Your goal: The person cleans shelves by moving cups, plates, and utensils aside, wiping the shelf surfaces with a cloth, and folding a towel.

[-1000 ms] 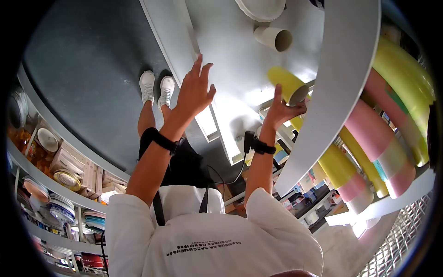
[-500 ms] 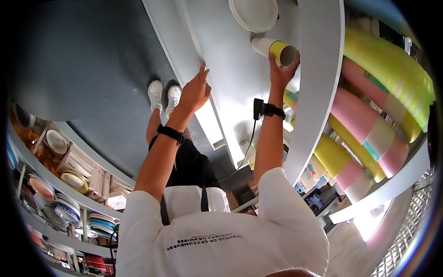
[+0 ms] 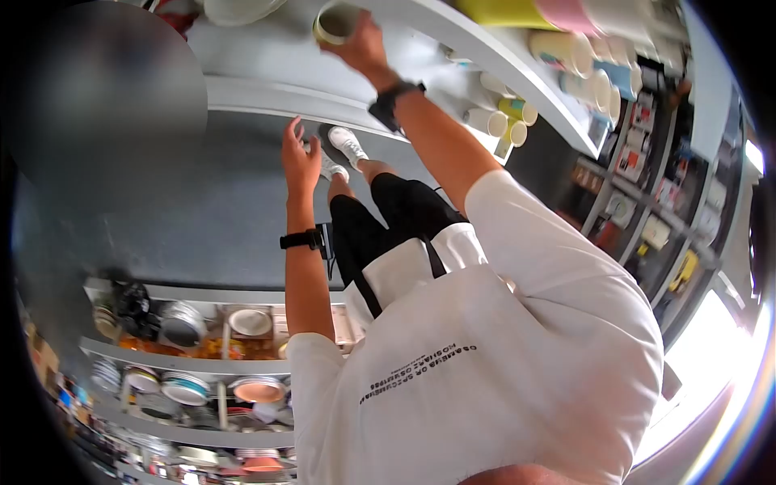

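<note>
My right hand (image 3: 361, 50) is wrapped round a cup (image 3: 335, 24) near the top of the view, over the light grey shelf (image 3: 283, 56). The cup's open mouth faces the camera, with a thin yellowish edge; the rest of it is largely hidden. Lower and to the left, my left hand (image 3: 301, 164) hangs over the dark floor with its fingers apart, holding nothing. A white dish (image 3: 241, 10) lies on the shelf, left of the cup, cut off by the frame.
Stacked yellow, pink and white cups (image 3: 566, 14) lie on the upper right shelf. More cups (image 3: 487, 122) stand below it. Behind me on the left, shelving (image 3: 186, 364) holds plates and bowls. A storage rack (image 3: 638, 153) stands at the right.
The view has turned and shifted left. My right hand has carried the cup from the right side toward the white dish. My left hand has moved off the shelf edge, over the floor.
</note>
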`<state>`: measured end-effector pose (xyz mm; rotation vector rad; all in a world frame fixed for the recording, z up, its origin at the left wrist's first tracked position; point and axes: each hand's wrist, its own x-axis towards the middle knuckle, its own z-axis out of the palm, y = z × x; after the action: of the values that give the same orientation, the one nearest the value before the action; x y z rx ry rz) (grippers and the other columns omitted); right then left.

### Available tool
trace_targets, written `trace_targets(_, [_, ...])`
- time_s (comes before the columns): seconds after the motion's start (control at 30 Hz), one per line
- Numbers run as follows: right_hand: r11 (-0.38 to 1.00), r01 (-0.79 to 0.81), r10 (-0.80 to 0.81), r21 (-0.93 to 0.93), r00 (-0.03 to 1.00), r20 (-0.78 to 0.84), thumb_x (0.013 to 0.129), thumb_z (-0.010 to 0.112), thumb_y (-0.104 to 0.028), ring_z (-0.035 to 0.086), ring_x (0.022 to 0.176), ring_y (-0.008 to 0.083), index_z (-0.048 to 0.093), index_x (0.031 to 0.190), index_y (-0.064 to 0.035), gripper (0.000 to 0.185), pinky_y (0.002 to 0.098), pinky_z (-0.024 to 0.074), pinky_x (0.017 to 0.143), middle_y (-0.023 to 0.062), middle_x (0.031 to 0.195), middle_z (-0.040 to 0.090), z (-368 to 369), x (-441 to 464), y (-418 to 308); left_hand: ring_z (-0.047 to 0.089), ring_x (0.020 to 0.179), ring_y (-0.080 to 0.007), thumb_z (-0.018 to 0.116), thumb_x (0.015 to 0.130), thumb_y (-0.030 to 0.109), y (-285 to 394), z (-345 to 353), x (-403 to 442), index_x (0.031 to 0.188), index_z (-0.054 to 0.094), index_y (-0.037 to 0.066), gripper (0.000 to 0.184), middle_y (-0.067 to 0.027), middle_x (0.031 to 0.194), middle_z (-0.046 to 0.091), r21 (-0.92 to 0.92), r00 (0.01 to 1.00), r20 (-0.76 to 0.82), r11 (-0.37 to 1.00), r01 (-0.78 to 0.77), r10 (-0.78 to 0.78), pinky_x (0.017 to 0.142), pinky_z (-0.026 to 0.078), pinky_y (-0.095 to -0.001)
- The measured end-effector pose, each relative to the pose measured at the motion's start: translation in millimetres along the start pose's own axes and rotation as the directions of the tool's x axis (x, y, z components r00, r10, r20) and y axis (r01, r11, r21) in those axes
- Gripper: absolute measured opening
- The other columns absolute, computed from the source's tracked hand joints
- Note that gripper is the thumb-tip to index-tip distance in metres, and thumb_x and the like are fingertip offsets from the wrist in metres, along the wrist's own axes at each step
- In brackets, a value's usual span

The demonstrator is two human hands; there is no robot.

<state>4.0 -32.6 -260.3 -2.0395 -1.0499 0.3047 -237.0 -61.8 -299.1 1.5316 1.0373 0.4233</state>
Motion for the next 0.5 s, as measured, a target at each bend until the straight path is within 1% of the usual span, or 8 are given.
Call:
trace_targets(0.03, [0.991, -0.058, 0.052, 0.119, 0.997, 0.055, 0.06, 0.093, -0.028, 0.063, 0.105, 0.0438, 0.045, 0.129, -0.0077, 0.086, 0.0482, 0.0537, 0.088, 0.0217, 0.115, 0.065, -21.2, -27.4, -16.8, 0.058, 0.12, -0.0365, 0.07, 0.084, 0.007, 11.7, -6.0, -6.4, 0.144, 0.037, 0.001, 0.069, -0.0237, 0.141, 0.048, 0.058, 0.999, 0.023, 0.998, -0.026, 0.024, 0.1, 0.048, -0.0413])
trace_targets(0.07, [0.99, -0.076, 0.061, 0.116, 0.989, 0.133, 0.061, 0.092, -0.027, 0.062, 0.106, 0.0442, 0.043, 0.131, -0.008, 0.088, 0.0481, 0.0536, 0.088, 0.0222, 0.116, 0.064, -43.9, -52.4, -25.5, 0.057, 0.119, -0.0357, 0.073, 0.081, 0.007, 29.1, -8.6, -11.0, 0.149, 0.029, -0.001, 0.081, -0.0224, 0.146, 0.042, 0.071, 0.994, 0.096, 0.996, -0.05, 0.043, 0.1, 0.048, -0.0403])
trace_targets(0.17, [0.975, -0.213, 0.186, 0.062, 0.937, 0.296, 0.063, 0.09, -0.026, 0.062, 0.107, 0.0449, 0.041, 0.136, -0.0093, 0.09, 0.0483, 0.0535, 0.09, 0.022, 0.119, 0.063, -115.4, -120.6, -48.8, 0.046, 0.131, -0.0349, 0.082, 0.074, 0.011, 76.3, 0.4, -27.4, 0.152, 0.023, 0.0, 0.098, -0.0237, 0.149, 0.037, 0.079, 0.959, 0.268, 0.99, -0.116, 0.091, 0.105, 0.043, -0.0429])
trace_targets(0.23, [0.945, -0.326, 0.291, 0.014, 0.861, 0.417, 0.065, 0.089, -0.026, 0.06, 0.111, 0.0436, 0.04, 0.139, -0.0102, 0.09, 0.0477, 0.0528, 0.092, 0.0209, 0.126, 0.06, -163.7, -151.0, -52.7, 0.048, 0.13, -0.0371, 0.088, 0.068, 0.014, 70.5, 22.6, -28.3, 0.156, 0.018, 0.009, 0.113, -0.0206, 0.154, 0.033, 0.15, 0.851, 0.399, 0.892, -0.427, 0.34, 0.102, 0.046, -0.0459])
trace_targets(0.33, [0.971, -0.236, 0.215, 0.047, 0.94, 0.265, 0.066, 0.088, -0.023, 0.058, 0.116, 0.0415, 0.041, 0.138, -0.0098, 0.087, 0.0464, 0.0511, 0.096, 0.0195, 0.132, 0.056, -221.6, -190.0, -49.4, 0.047, 0.132, -0.0352, 0.091, 0.063, 0.017, 110.1, 65.0, -34.1, 0.155, 0.023, 0.007, 0.115, -0.0201, 0.149, 0.042, 0.109, 0.743, 0.617, 0.907, -0.407, 0.259, 0.108, 0.042, -0.0431])
trace_targets(0.37, [0.963, -0.267, 0.254, 0.018, 0.932, 0.259, 0.066, 0.087, -0.022, 0.056, 0.119, 0.0405, 0.041, 0.138, -0.0094, 0.086, 0.0458, 0.0499, 0.098, 0.0188, 0.135, 0.055, -235.1, -200.8, -48.8, 0.04, 0.136, -0.0379, 0.09, 0.062, 0.014, 116.7, 80.8, -35.7, 0.156, 0.022, 0.013, 0.115, -0.018, 0.148, 0.043, 0.088, 0.71, 0.678, 0.938, -0.334, 0.189, 0.112, 0.037, -0.0456])
trace_targets(0.43, [0.954, -0.301, 0.29, 0.011, 0.929, 0.23, 0.066, 0.087, -0.021, 0.055, 0.121, 0.0395, 0.042, 0.138, -0.0089, 0.086, 0.0452, 0.0486, 0.1, 0.0182, 0.137, 0.053, -251.3, -219.3, -37.6, 0.044, 0.133, -0.0375, 0.088, 0.063, 0.01, 130.6, 114.2, -32.1, 0.156, 0.021, 0.018, 0.115, -0.0195, 0.144, 0.046, 0.186, 0.625, 0.773, 0.904, -0.386, 0.107, 0.11, 0.04, -0.0446])
trace_targets(0.5, [0.953, -0.302, 0.301, 0.002, 0.951, 0.077, 0.065, 0.086, -0.019, 0.053, 0.124, 0.0388, 0.042, 0.138, -0.0082, 0.086, 0.0449, 0.0466, 0.103, 0.0177, 0.138, 0.052, -260.8, -237.9, -16.0, 0.047, 0.131, -0.0369, 0.086, 0.066, 0.008, 142.2, 150.9, -34.3, 0.155, 0.025, 0.018, 0.109, -0.0194, 0.142, 0.049, 0.136, 0.584, 0.799, 0.904, -0.406, 0.141, 0.108, 0.041, -0.0439])
